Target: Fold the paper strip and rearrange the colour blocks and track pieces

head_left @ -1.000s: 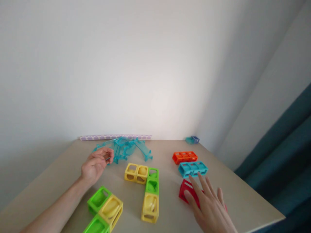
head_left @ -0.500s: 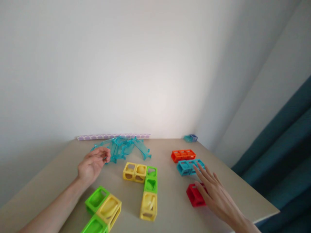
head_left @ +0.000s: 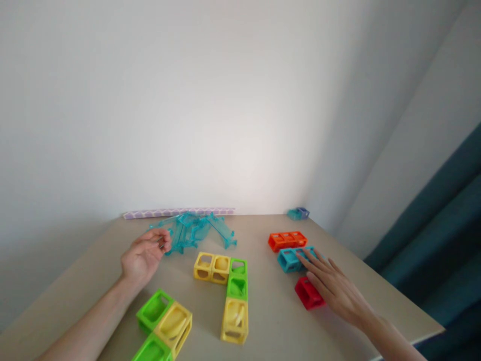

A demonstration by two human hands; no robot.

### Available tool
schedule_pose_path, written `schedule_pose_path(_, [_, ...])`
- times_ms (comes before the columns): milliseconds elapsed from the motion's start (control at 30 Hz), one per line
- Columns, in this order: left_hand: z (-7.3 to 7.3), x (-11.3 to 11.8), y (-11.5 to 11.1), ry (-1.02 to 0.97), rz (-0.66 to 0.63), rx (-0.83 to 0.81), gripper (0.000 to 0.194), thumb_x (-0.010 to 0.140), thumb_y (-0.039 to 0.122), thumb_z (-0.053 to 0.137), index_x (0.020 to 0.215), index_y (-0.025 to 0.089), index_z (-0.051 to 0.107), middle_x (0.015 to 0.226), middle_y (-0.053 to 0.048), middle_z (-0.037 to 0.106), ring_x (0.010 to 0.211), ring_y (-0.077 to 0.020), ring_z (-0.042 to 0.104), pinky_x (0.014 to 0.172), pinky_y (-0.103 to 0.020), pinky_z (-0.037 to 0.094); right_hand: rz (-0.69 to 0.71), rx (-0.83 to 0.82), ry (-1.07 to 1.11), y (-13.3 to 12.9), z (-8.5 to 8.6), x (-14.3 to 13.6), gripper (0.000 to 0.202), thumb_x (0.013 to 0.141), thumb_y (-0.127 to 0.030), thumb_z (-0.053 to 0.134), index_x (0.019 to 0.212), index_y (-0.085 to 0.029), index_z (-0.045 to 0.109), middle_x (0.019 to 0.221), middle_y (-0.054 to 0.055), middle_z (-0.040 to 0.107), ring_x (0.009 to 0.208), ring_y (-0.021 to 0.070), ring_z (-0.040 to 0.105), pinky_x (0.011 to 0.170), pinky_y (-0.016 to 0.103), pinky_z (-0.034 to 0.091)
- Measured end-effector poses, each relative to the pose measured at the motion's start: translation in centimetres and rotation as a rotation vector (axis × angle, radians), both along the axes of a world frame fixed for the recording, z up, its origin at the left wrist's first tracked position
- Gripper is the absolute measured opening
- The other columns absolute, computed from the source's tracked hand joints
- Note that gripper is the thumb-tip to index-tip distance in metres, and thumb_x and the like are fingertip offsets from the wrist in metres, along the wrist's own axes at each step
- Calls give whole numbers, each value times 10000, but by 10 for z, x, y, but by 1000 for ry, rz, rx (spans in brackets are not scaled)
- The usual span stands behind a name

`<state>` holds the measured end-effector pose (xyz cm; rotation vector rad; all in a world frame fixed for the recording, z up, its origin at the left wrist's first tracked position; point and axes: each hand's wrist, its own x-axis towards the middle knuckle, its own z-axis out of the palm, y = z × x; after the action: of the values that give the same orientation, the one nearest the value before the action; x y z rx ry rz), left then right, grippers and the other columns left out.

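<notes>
My right hand (head_left: 338, 290) stretches out flat, fingers slightly apart. It reaches over the blue row of cube blocks (head_left: 288, 260) and covers the right end of the red block (head_left: 308, 293); whether it touches either is unclear. Just behind the blue row lies an orange row of cube blocks (head_left: 287, 241). On the left, my left hand (head_left: 143, 256) is raised, palm turned inward and fingers loosely curled, with nothing visible in them. Behind it is a heap of clear turquoise plastic pieces (head_left: 184, 231). A yellow and green L of cube blocks (head_left: 237, 287) stands mid-table.
Another green and yellow block group (head_left: 173, 323) lies at the near left, cut off by the frame. A purple patterned strip (head_left: 180, 212) runs along the wall. Small purple and turquoise pieces (head_left: 298, 213) sit at the far corner. A teal curtain (head_left: 447, 235) hangs beyond the table's right edge.
The red block has moved away from me, closer to the blue row, with my right hand moving along. My left hand keeps about the same pose. The whole view has shifted slightly.
</notes>
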<state>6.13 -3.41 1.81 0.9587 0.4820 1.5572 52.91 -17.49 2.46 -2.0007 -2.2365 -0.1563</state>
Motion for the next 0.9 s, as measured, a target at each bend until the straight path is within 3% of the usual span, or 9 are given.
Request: schedule_pose_path(900, [-1,1,0,0,-4,9,227,590,178,602,768,112,727,682,-86,646,608,-184,559,560,-291,431,44,-33,40,6,5,8,508,983,-507,261,1477,-392,230,1535,-33,256,1432,242,172,1143,579,157])
